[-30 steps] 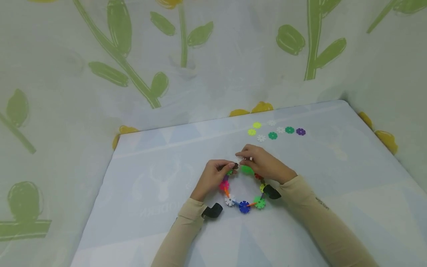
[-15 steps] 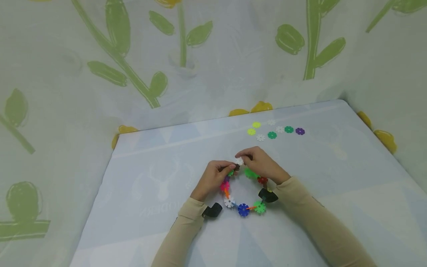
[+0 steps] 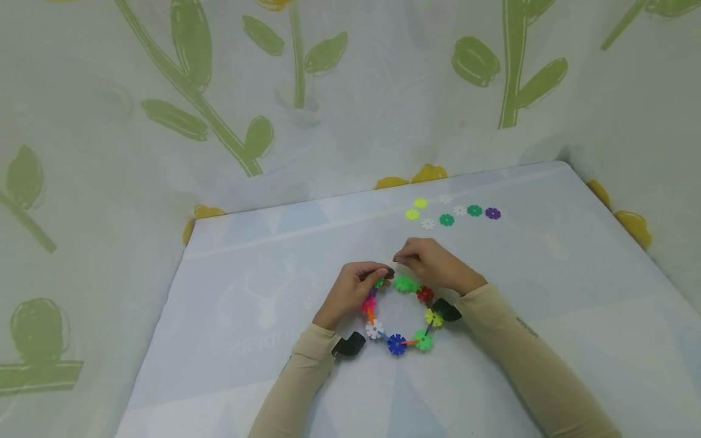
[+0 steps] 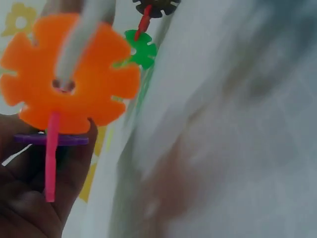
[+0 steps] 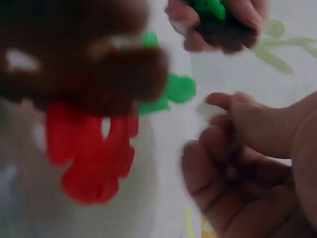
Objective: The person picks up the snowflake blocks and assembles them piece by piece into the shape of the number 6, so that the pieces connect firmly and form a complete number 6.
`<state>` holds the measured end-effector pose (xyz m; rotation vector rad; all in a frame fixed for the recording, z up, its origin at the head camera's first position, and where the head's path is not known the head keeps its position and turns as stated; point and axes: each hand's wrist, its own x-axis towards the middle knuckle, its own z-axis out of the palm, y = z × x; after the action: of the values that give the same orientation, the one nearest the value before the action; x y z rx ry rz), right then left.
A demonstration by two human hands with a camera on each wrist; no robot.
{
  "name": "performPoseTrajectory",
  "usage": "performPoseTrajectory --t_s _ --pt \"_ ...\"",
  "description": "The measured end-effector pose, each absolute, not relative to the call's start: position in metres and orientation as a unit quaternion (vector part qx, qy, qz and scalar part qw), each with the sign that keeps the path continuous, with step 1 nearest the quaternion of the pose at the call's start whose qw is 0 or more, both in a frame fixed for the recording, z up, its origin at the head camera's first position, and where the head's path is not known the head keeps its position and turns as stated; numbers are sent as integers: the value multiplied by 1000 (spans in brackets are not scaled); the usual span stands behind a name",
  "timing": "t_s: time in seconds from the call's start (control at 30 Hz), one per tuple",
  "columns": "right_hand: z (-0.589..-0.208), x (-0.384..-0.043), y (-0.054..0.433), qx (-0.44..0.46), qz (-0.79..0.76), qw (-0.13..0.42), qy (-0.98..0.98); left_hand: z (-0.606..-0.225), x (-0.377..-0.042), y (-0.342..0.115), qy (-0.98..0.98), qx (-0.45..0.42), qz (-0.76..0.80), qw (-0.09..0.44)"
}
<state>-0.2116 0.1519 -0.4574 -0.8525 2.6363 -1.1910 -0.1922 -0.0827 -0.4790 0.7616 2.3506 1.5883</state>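
Note:
Flower-shaped notched plastic discs, slotted together in many colours, form a ring-like chain (image 3: 397,344) on the table. At its far left end my left hand (image 3: 347,289) pinches a dark brown disc (image 3: 390,273) between thumb and fingers. Just to the right, my right hand (image 3: 432,261) pinches a small white disc (image 5: 203,110), mostly hidden by the fingertips. A light green disc (image 3: 404,283) at the chain's other end lies below that hand, beside a red disc (image 5: 99,148). Close to the left wrist camera are an orange disc (image 4: 104,99) and a pink one (image 4: 50,168) seen edge-on.
Loose discs lie beyond the hands: yellow (image 3: 412,214), white (image 3: 428,224), green (image 3: 474,210) and purple (image 3: 493,213). A black wrist camera (image 3: 349,345) is on the left wrist, another (image 3: 446,309) on the right, close to the chain. A flower-patterned wall (image 3: 361,121) stands behind the table.
The right hand came in to the brown disc with the white disc facing up, then drew slightly back to the right. The white disc is now barely visible. The left hand stays put.

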Motion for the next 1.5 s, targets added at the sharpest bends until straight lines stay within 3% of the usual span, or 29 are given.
performPoseTrajectory --t_s 0.2,0.43,0.77,1.5 --pt "-455 -214 166 -183 -349 155 906 -480 -192 -85 824 226 506 117" --pt "-455 -209 156 -197 -365 231 880 -484 -195 -88 824 225 501 137" --pt "-459 -212 155 -152 -446 235 850 -488 -199 -91 819 219 507 157" --pt "-457 -211 146 -114 -452 238 852 -483 -196 -89 787 166 569 169"
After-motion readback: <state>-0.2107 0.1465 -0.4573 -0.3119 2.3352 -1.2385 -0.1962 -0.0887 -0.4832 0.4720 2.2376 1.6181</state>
